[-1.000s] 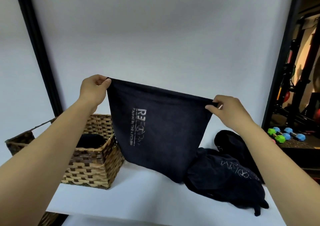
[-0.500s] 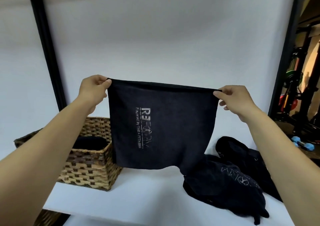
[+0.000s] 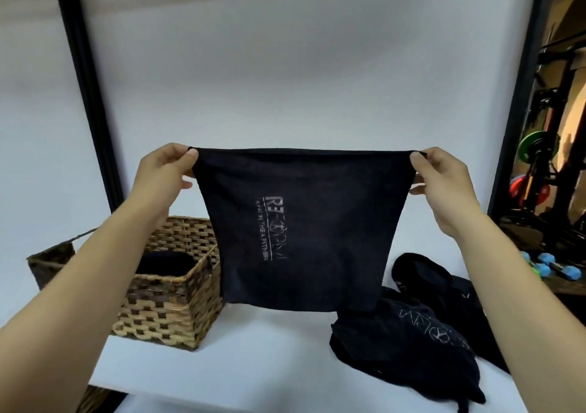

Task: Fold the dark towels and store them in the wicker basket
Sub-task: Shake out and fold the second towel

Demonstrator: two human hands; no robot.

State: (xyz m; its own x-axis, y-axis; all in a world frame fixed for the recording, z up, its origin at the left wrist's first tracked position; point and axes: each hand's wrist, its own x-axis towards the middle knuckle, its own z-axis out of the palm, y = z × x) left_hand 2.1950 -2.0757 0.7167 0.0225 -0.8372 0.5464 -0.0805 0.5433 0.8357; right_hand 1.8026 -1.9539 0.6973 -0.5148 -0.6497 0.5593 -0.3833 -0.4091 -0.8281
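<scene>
Towel: you hold the towel [image 3: 304,232] up in the air above the table [image 3: 253,358], spread flat and facing you, its lower edge hanging just clear of the white top, between the basket [image 3: 177,311] and the pile [image 3: 406,346].
Left hand: your left hand [image 3: 165,174] pinches the top left corner between thumb and curled fingers.
Right hand: your right hand [image 3: 444,184] pinches the top right corner the same way; the top hem runs taut between the two.
Risk, slip: each grip is only a corner pinch, so I judge that a quick move to bring the corners together could let one slide out and drop the cloth onto the pile.
Risk, skew: the sides taper inward toward the bottom, so a fold made now may come out uneven unless you match the corners.
Risk, snag: the hanging edge is near the basket rim and could catch on the weave if you swing left.
Cloth: dark, matte, soft and limp, with pale printed lettering running sideways.
Basket: stiff woven wicker, boxy, with something dark already inside.
Pile: more dark towels, crumpled, lying to the right on the table.
</scene>
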